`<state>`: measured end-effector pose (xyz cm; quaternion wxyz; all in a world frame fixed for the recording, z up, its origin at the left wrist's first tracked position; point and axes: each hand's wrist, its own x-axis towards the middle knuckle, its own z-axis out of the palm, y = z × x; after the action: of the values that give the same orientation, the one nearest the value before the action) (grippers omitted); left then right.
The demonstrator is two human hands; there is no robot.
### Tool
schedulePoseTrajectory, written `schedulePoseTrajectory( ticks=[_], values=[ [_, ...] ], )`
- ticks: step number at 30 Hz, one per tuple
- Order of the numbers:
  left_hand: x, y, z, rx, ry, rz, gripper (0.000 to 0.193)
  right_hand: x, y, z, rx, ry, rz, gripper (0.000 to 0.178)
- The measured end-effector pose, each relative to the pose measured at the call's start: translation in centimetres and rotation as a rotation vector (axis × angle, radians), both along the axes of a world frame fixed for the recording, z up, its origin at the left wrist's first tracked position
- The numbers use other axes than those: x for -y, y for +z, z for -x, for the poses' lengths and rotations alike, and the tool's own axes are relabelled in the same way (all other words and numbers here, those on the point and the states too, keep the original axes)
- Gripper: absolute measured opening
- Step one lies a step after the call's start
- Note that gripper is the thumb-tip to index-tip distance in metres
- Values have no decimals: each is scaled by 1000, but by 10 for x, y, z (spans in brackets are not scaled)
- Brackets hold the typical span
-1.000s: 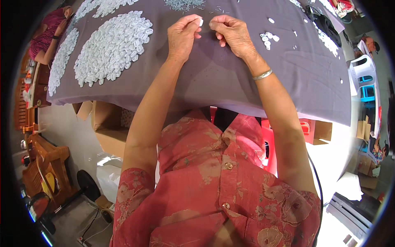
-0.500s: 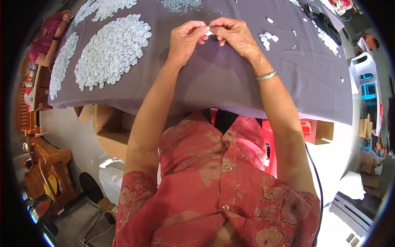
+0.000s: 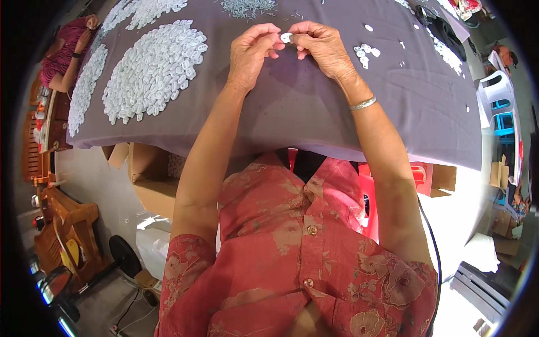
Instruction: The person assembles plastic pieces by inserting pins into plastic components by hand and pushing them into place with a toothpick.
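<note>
the person wears a red shirt [image 3: 252, 258] with a tan and grey floral pattern, some blooms finely outlined. its short sleeves [image 3: 188, 261] end above the elbows. two round, shiny gold-toned buttons [image 3: 312, 230] sit along the front placket [image 3: 314, 253]. similar red flowered cloth [image 3: 264, 174] covers the thighs. a silver-coloured bangle [image 3: 363, 103] circles the right wrist.

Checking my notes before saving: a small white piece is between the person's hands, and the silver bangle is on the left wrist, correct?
Not quite. The head view shows the silver bangle on the right wrist, not the left. The small white piece is indeed between the left hand and right hand.
</note>
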<state>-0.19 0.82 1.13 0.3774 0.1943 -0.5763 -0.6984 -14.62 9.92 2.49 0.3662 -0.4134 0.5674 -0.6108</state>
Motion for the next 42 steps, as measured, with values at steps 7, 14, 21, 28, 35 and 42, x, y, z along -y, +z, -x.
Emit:
schedulePoseTrajectory(
  ticks=[7, 14, 21, 28, 35, 42],
  values=[
    [-1, -3, 3, 12, 11, 141, 27, 1, -1, 2, 139, 0, 52, 13],
    [-1, -2, 2, 30, 43, 165, 34, 1, -2, 1, 140, 25, 39, 14],
    [0, -2, 1, 44, 46, 194, 37, 1, -3, 0, 158, 38, 33, 15],
    [0, 0, 2, 24, 12, 137, 38, 1, -2, -1, 283, 40, -40, 15],
    [0, -1, 2, 16, -9, 116, 38, 0, -1, 0, 337, 47, -55, 15],
    [-1, 2, 1, 20, -18, 124, 36, 0, 2, -2, 342, 37, -61, 15]
  ],
)
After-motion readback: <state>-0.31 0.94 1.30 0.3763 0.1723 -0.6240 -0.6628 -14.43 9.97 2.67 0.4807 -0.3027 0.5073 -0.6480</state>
